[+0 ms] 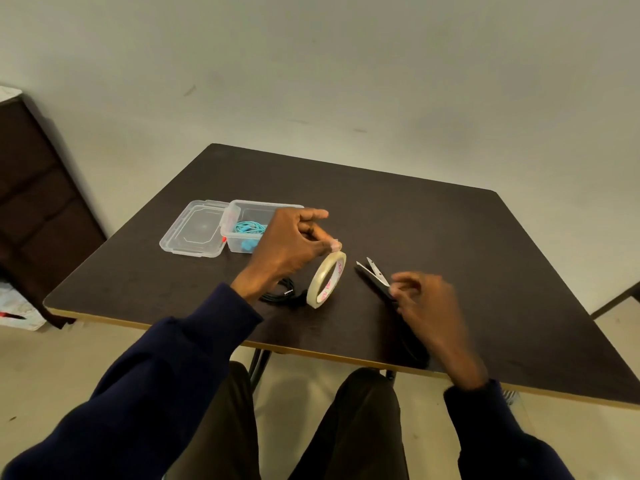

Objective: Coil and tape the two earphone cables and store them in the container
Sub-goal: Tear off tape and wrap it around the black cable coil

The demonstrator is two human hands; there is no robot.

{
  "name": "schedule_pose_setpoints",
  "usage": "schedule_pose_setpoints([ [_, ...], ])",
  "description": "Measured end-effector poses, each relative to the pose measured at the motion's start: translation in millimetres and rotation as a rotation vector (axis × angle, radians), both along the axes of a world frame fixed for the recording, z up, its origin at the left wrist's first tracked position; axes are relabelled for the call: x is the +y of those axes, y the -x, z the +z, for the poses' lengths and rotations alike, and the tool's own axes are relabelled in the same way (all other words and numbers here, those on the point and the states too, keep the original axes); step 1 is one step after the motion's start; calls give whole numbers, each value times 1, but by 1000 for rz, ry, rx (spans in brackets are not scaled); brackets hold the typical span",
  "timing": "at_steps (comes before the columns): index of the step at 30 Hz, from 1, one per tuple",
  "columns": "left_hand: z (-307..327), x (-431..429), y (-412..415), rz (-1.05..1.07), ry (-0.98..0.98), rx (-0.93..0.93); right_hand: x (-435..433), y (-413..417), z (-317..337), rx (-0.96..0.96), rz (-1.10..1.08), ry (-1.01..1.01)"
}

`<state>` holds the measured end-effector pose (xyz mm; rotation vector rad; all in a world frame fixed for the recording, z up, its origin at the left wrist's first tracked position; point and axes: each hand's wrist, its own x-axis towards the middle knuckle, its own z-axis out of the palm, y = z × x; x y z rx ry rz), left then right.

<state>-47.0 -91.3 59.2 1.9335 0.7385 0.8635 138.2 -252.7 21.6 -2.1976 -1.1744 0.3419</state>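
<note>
Hands first, from the left: my left hand hangs over the middle of the table, thumb and fingertips pinched on what looks like the loose end of the tape roll, index finger pointing away. The pinched bit is small and pale, so I cannot make out its edge.

Far left on the dark, matte tabletop lies the clear plastic lid, flat and rectangular with rounded corners. Touching its right side is the clear container, open. Inside it sits the teal earphone cable, coiled; my hand covers the container's right part.

Nearer to me, the black earphone cable lies on the table in a loose coil, its plug showing. My wrist hides its far side and the tape hides its right end.

The tape roll stands on edge, a pale translucent ring with pink print on its inner core, just beside the black coil.

Right of it lie the scissors, short metal blades parted and pointing away, black handles running under my right hand. That hand is blurred, fingers curled at the handles; whether it grips them I cannot tell.
</note>
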Motion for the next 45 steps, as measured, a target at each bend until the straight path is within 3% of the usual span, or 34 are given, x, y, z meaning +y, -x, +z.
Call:
schedule_pose_setpoints([
  [3,3,4,3,-5,-25,2,-23,2,3,-316,-112,267],
  [18,3,13,0,26,-251,109,-29,16,1,-364,-51,589],
  [24,-4,19,4,45,-315,142,-27,3,5,-319,32,485],
  [29,-7,22,4,68,-352,144,-26,-9,9,-4,168,263],
  [36,-12,33,-1,105,-316,146,-21,-13,16,302,209,193],
  [45,-1,41,0,4,-222,125,-24,-26,65,-30,359,88],
])
